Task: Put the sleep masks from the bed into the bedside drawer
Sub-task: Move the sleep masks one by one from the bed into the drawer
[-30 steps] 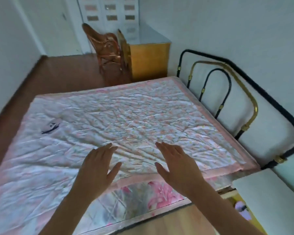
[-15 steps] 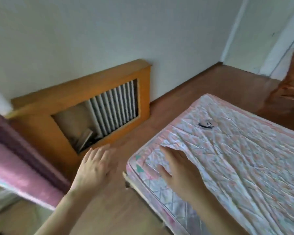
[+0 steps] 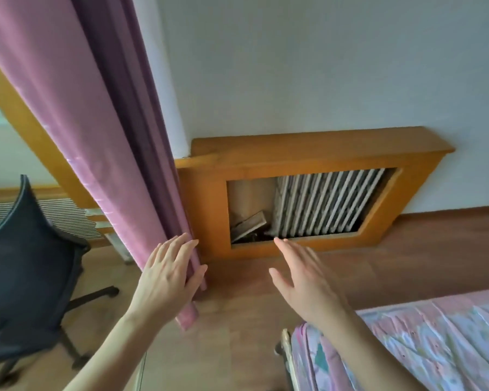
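Note:
My left hand is held out flat with straight fingers in front of the purple curtain, holding nothing. My right hand is also stretched out with spread fingers above the wooden floor, empty. Only a corner of the bed with its pink floral quilt shows at the lower right. No sleep mask and no bedside drawer are in view.
A wooden radiator cover stands against the white wall, with a white radiator and some flat items inside its opening. A black mesh office chair stands at the left. Wooden floor lies between the bed and the wall.
The view has swung left from the bed to the wall, curtain and chair. The sleep mask on the quilt has left the view. Both hands stay open and empty.

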